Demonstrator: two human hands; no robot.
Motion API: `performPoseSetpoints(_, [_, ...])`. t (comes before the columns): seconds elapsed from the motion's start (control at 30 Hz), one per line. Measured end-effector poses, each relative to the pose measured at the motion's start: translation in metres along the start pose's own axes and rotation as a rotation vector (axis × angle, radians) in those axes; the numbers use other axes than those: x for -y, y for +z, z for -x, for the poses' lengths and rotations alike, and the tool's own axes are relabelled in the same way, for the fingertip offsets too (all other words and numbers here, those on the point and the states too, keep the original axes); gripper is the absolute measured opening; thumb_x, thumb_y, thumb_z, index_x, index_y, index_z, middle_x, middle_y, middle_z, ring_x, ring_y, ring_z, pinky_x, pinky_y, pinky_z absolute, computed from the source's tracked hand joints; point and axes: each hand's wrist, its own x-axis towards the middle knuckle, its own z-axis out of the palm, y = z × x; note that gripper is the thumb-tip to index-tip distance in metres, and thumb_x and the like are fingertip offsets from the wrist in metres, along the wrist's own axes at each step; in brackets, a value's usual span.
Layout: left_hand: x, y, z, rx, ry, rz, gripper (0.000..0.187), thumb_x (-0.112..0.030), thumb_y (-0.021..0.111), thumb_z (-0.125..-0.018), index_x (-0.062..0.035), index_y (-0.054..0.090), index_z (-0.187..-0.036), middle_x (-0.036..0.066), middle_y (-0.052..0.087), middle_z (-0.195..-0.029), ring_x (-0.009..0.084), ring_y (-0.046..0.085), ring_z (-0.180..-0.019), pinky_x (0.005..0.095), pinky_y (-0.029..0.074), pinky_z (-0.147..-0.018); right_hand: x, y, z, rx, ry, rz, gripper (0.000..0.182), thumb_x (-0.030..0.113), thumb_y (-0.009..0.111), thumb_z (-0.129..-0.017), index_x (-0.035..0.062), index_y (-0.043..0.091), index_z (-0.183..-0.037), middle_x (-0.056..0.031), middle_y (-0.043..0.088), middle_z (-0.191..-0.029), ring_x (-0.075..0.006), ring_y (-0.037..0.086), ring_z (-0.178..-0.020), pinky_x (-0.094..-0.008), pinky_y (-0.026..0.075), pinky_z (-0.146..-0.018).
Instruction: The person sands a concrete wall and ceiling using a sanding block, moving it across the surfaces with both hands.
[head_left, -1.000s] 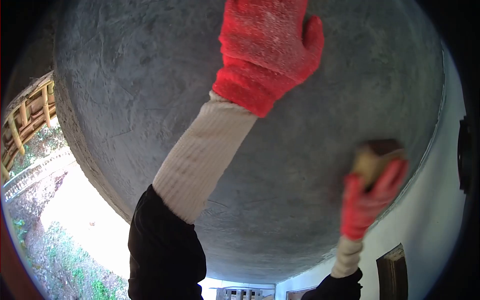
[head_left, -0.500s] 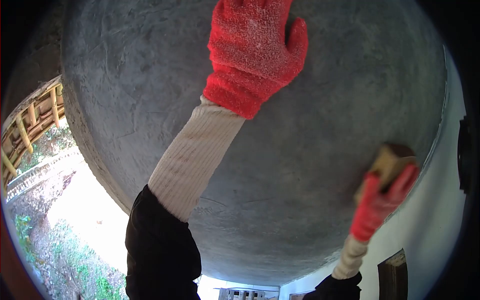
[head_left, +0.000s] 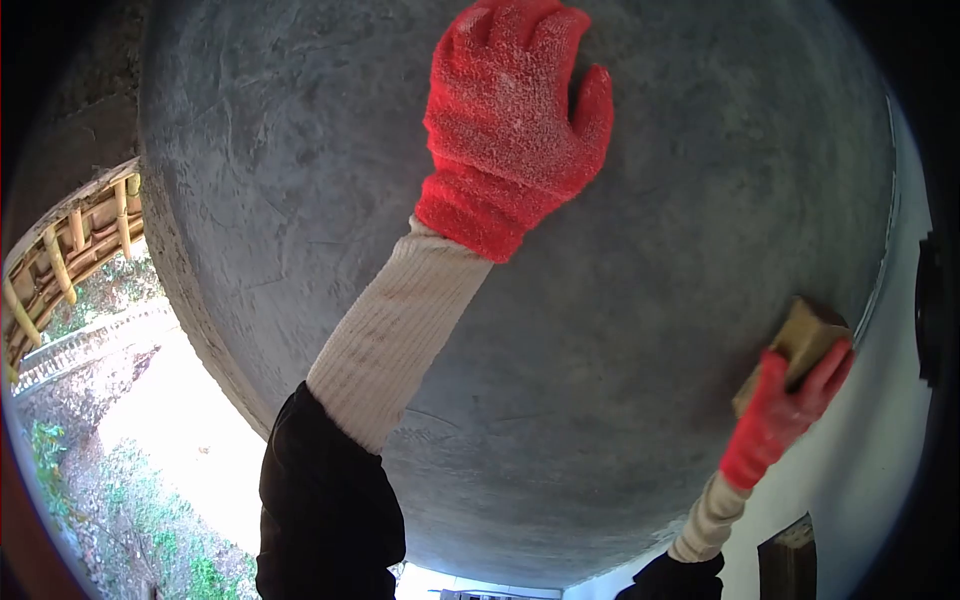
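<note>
In the head view, a large grey plastered surface (head_left: 600,330) fills the middle. My left hand (head_left: 515,110), in a red rubber-coated glove dusted with pale powder, lies against it at the top, thumb spread and fingers slightly bent, the back of the hand facing me. Lower right, my red-gloved right hand (head_left: 785,415) grips a tan rectangular block (head_left: 808,340) with a darker brown face. The block is held to the grey surface near its right edge, thumb on one side and fingers on the other.
A white wall (head_left: 850,460) meets the grey surface along the right, with a dark opening (head_left: 788,560) low in it. At left, the surface ends in a rough edge (head_left: 215,345). Beyond are a tiled roof underside (head_left: 75,250) and sunlit ground with plants (head_left: 150,510).
My right hand and the block have shifted slightly right and down in view. My left hand sits a little lower, its bent fingers now showing. The whole view has tilted slightly.
</note>
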Motion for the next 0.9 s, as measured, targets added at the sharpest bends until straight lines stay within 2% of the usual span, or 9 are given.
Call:
performPoseSetpoints(0.1, [0.008, 0.005, 0.003, 0.023, 0.023, -0.021, 0.039, -0.014, 0.069, -0.082, -0.0041, 0.062, -0.12, 0.016, 0.063, -0.12, 0.0396, 0.059, -0.115, 0.0491, 0.047, -0.1, 0.096, -0.033, 0.037, 0.034, 0.165, -0.571, 0.048, 0.033, 0.083, -0.072, 0.0256, 0.065, -0.115, -0.021, 0.039, -0.153, -0.0537, 0.041, -0.133, -0.0611, 0.041, -0.102])
performPoseSetpoints(0.17, [0.002, -0.005, 0.001, 0.073, -0.007, -0.025, 0.039, -0.013, 0.069, -0.083, -0.0045, 0.062, -0.12, 0.016, 0.063, -0.121, 0.0395, 0.059, -0.115, 0.049, 0.047, -0.1, 0.121, -0.055, 0.065, 0.425, -0.435, -0.586, 0.072, 0.039, 0.09, -0.06, 0.0269, 0.059, -0.125, -0.0216, 0.038, -0.15, -0.0558, 0.041, -0.132, -0.0656, 0.043, -0.097])
performPoseSetpoints(0.27, [-0.006, -0.012, -0.004, 0.134, -0.004, -0.056, 0.038, -0.012, 0.068, -0.083, -0.0049, 0.062, -0.12, 0.016, 0.063, -0.121, 0.0394, 0.059, -0.115, 0.0489, 0.047, -0.101, 0.104, -0.054, 0.052, 0.582, -0.443, -0.622, 0.062, 0.038, 0.088, -0.062, 0.0394, 0.064, -0.12, -0.011, 0.047, -0.141, -0.0481, 0.043, -0.133, -0.0532, 0.044, -0.095])
performPoseSetpoints(0.37, [-0.004, -0.01, -0.002, 0.119, 0.006, -0.081, 0.038, -0.012, 0.068, -0.083, -0.005, 0.062, -0.12, 0.015, 0.063, -0.122, 0.0391, 0.059, -0.116, 0.0489, 0.046, -0.102, 0.053, -0.022, -0.008, 0.003, 0.04, -0.568, 0.061, 0.028, 0.088, -0.066, 0.0261, 0.066, -0.122, -0.0196, 0.043, -0.148, -0.0509, 0.045, -0.129, -0.0561, 0.044, -0.096])
performPoseSetpoints(0.47, [0.002, -0.011, -0.004, 0.147, -0.032, -0.043, 0.035, -0.013, 0.068, -0.086, -0.0071, 0.065, -0.121, 0.012, 0.065, -0.124, 0.0346, 0.058, -0.118, 0.0456, 0.044, -0.104, -0.016, 0.01, -0.063, -0.092, -0.215, -0.129, 0.07, 0.018, 0.084, -0.073, 0.0132, 0.057, -0.137, -0.0271, 0.037, -0.151, -0.0521, 0.044, -0.128, -0.0561, 0.043, -0.099])
performPoseSetpoints(0.53, [0.004, -0.012, -0.008, 0.205, -0.072, -0.003, 0.033, -0.015, 0.068, -0.089, -0.0091, 0.067, -0.121, 0.008, 0.066, -0.125, 0.0303, 0.058, -0.119, 0.0421, 0.042, -0.106, -0.019, 0.009, -0.075, -0.036, 0.211, -0.492, 0.075, 0.01, 0.079, -0.077, 0.0069, 0.047, -0.144, -0.0295, 0.037, -0.15, -0.0524, 0.045, -0.127, -0.0556, 0.042, -0.101])
performPoseSetpoints(0.67, [0.002, -0.011, -0.008, 0.197, -0.067, 0.013, 0.031, -0.014, 0.069, -0.089, -0.0101, 0.068, -0.12, 0.007, 0.068, -0.123, 0.0291, 0.058, -0.12, 0.0417, 0.042, -0.107, 0.02, -0.031, 0.051, 0.167, -0.204, -0.492, 0.055, 0.029, 0.082, -0.075, 0.0115, 0.058, -0.122, -0.0306, 0.041, -0.144, -0.0481, 0.047, -0.126, -0.0559, 0.045, -0.096])
performPoseSetpoints(0.73, [0.001, -0.011, -0.008, 0.189, -0.095, 0.031, 0.031, -0.014, 0.068, -0.09, -0.0103, 0.068, -0.121, 0.008, 0.068, -0.123, 0.0292, 0.058, -0.12, 0.0418, 0.041, -0.107, 0.014, -0.029, 0.108, 0.444, -0.75, -0.607, 0.069, 0.045, 0.08, -0.074, 0.0056, 0.054, -0.125, -0.0308, 0.036, -0.151, -0.0479, 0.045, -0.132, -0.058, 0.043, -0.099])
performPoseSetpoints(0.9, [0.005, -0.012, -0.011, 0.2, -0.037, -0.062, 0.031, -0.015, 0.072, -0.085, -0.0096, 0.07, -0.116, 0.009, 0.069, -0.119, 0.0312, 0.061, -0.115, 0.0422, 0.046, -0.102, -0.032, -0.027, 0.032, 0.265, -0.319, -0.446, 0.057, 0.023, 0.086, -0.067, 0.0157, 0.061, -0.117, -0.0272, 0.044, -0.14, -0.0469, 0.053, -0.119, -0.0517, 0.051, -0.089])
